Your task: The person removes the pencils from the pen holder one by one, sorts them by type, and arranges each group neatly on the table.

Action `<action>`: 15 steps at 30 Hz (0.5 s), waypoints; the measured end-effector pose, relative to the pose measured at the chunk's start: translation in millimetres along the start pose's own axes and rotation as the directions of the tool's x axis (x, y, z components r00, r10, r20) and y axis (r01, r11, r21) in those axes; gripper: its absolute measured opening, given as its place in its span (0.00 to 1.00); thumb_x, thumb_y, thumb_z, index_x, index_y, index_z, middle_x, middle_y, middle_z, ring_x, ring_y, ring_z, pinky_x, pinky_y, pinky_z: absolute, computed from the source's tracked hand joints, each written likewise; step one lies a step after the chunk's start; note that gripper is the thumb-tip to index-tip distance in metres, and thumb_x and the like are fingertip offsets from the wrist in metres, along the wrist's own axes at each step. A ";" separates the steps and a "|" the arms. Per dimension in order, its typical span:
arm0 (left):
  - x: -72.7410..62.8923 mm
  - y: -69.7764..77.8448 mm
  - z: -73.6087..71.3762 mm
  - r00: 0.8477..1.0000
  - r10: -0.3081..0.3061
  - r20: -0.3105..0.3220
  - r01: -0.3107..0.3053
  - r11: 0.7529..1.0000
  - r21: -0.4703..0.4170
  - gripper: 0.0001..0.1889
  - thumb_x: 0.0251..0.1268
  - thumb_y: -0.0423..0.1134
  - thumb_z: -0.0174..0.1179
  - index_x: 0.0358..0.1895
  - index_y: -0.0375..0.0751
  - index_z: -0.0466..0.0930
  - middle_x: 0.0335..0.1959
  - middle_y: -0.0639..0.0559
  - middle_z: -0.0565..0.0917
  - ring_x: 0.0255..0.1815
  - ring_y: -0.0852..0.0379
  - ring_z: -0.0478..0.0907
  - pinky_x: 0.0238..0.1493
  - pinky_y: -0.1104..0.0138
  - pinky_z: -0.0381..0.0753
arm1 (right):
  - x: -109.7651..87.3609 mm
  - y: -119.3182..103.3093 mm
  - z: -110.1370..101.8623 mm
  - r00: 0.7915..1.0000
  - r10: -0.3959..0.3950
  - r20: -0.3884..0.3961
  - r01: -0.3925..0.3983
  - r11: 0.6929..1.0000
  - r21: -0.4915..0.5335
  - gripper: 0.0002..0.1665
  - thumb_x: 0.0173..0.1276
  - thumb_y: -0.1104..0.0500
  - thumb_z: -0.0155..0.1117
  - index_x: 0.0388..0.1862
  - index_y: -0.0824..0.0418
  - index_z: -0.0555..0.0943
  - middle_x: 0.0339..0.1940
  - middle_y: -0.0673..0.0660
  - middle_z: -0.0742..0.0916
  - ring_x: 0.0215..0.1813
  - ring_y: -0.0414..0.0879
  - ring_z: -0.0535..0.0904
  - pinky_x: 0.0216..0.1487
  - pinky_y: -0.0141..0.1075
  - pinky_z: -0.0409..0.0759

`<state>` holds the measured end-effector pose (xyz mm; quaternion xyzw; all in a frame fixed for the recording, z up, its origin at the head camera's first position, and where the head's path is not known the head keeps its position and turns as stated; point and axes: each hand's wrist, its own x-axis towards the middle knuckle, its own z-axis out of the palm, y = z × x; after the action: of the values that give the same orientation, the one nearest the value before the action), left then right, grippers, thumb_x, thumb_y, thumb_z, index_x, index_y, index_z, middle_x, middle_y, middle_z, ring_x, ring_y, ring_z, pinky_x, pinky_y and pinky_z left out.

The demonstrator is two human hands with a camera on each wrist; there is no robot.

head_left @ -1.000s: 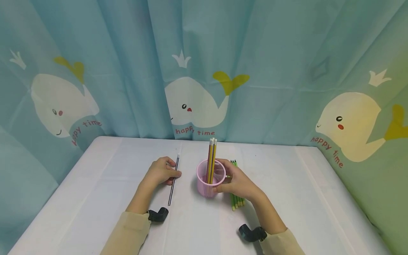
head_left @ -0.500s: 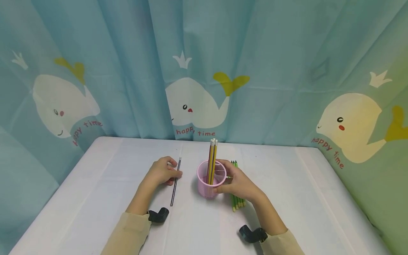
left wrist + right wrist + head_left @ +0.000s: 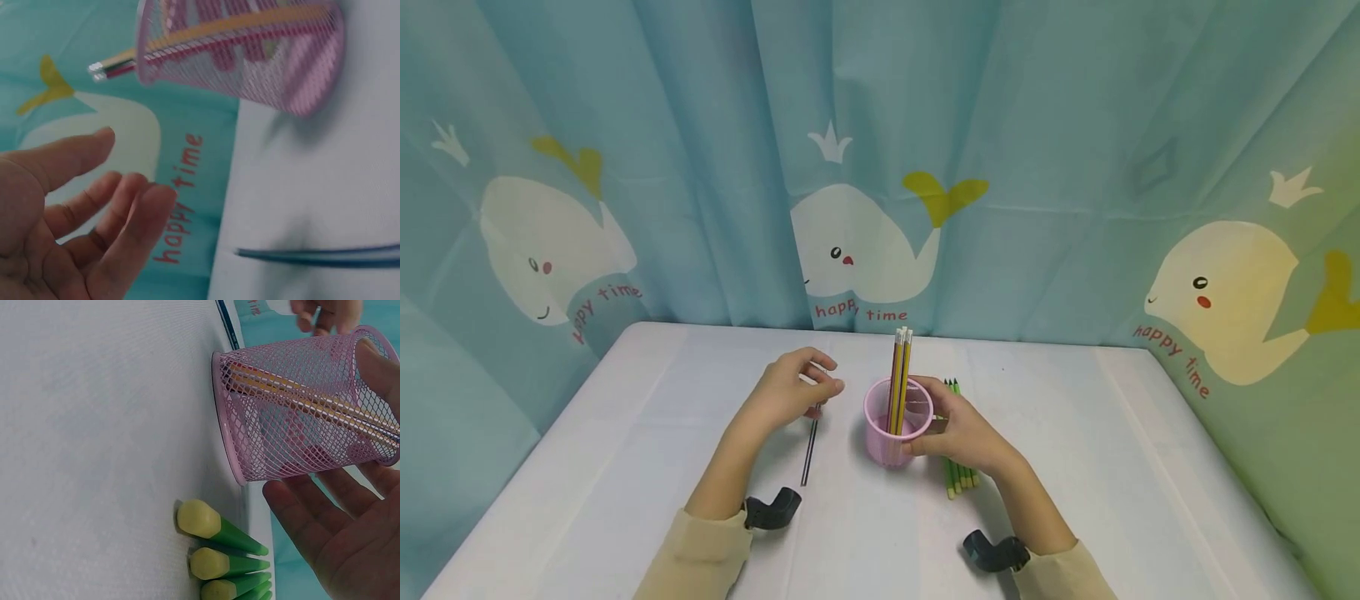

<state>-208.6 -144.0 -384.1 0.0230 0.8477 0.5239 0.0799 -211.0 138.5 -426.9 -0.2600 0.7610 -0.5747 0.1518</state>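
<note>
Likely steadying it, your right hand (image 3: 961,427) clasps the round pink-mesh cup (image 3: 882,447) from three o'clock, left hand (image 3: 787,388) parted near the slim dark pencil (image 3: 809,451).

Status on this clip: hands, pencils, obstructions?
Left hand empty, above dark striped pencil on table. Right hand grips pink mesh pencil cup, yellow-striped pencils inside. Green pencils right of cup, not between cup and left hand.

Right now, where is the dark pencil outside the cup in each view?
Head: dark pencil, left of centre, partly hidden by the left hand.
Left wrist: dark pencil, lower right, blurred.
Right wrist: dark pencil, top, just right of centre.
Shared landmark: pink mesh cup.
</note>
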 end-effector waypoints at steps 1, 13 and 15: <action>-1.1 2.5 0.2 1.000 0.018 0.009 -0.018 1.000 -0.024 0.19 0.63 0.43 0.69 0.54 0.41 0.78 0.44 0.43 0.83 0.39 0.45 0.85 0.34 0.61 0.89 | 0.2 0.1 0.0 1.000 -0.001 0.001 0.001 1.000 0.001 0.50 0.50 0.64 0.81 0.72 0.48 0.68 0.67 0.53 0.77 0.69 0.55 0.73 0.65 0.53 0.77; -10.1 17.7 11.3 0.977 0.212 0.006 -0.212 0.977 0.001 0.14 0.65 0.42 0.67 0.51 0.44 0.81 0.46 0.50 0.85 0.42 0.54 0.83 0.40 0.63 0.86 | -0.5 0.5 0.4 1.000 0.002 -0.006 -0.002 1.000 0.008 0.50 0.50 0.64 0.81 0.72 0.49 0.68 0.67 0.54 0.78 0.68 0.56 0.74 0.65 0.55 0.77; -11.1 18.9 14.9 0.972 0.233 0.004 -0.233 0.972 0.033 0.13 0.65 0.43 0.67 0.50 0.47 0.81 0.47 0.53 0.85 0.46 0.54 0.82 0.42 0.62 0.85 | -0.7 0.4 0.6 1.000 0.002 -0.004 -0.002 1.000 0.008 0.50 0.50 0.64 0.81 0.72 0.49 0.68 0.67 0.54 0.78 0.68 0.56 0.74 0.65 0.54 0.77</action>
<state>-196.2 -123.7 -372.5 0.1236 0.8478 0.5154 0.0175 -210.2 138.5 -427.5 -0.2575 0.7593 -0.5781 0.1518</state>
